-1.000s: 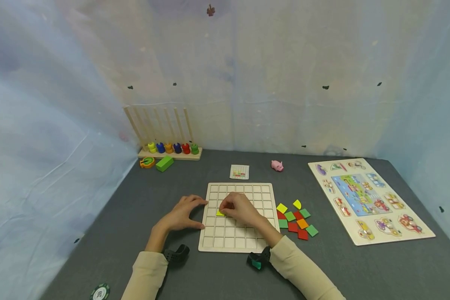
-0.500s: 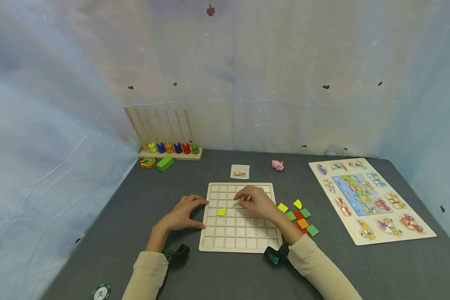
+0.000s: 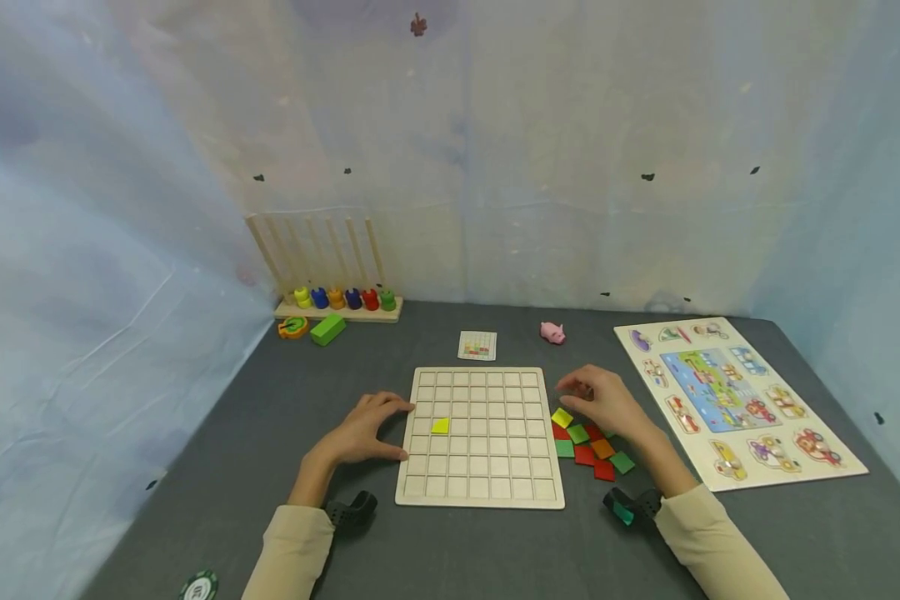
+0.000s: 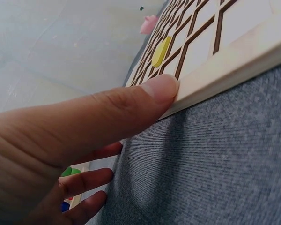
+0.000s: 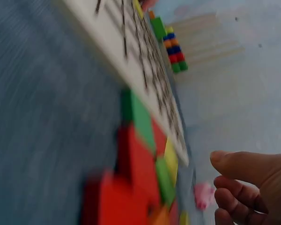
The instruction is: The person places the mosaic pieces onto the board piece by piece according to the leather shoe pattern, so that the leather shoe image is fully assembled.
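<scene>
In the head view, a pale wooden grid board (image 3: 495, 467) lies flat, with one yellow tile (image 3: 440, 426) on its left part. My left hand (image 3: 360, 429) rests at the board's left edge; the left wrist view shows the thumb (image 4: 161, 89) against the rim. Loose tiles lie by the board's right side: a yellow tile (image 3: 562, 417), an orange tile (image 3: 602, 449), and several red and green ones. Over the far end of these tiles is my right hand (image 3: 607, 404), its fingers loosely bent with nothing between them, covering part of the pile.
Beyond the board lies a small pattern card (image 3: 477, 346), with a pink toy pig (image 3: 552, 332) to its right. A picture puzzle board (image 3: 682, 433) lies at far right. Back left stand a peg rack (image 3: 341, 312) with coloured rings and a green block (image 3: 327, 329).
My right hand let go of the yellow tile on the board and moved right, off the board to the loose tiles. The left hand stayed at the board's edge.
</scene>
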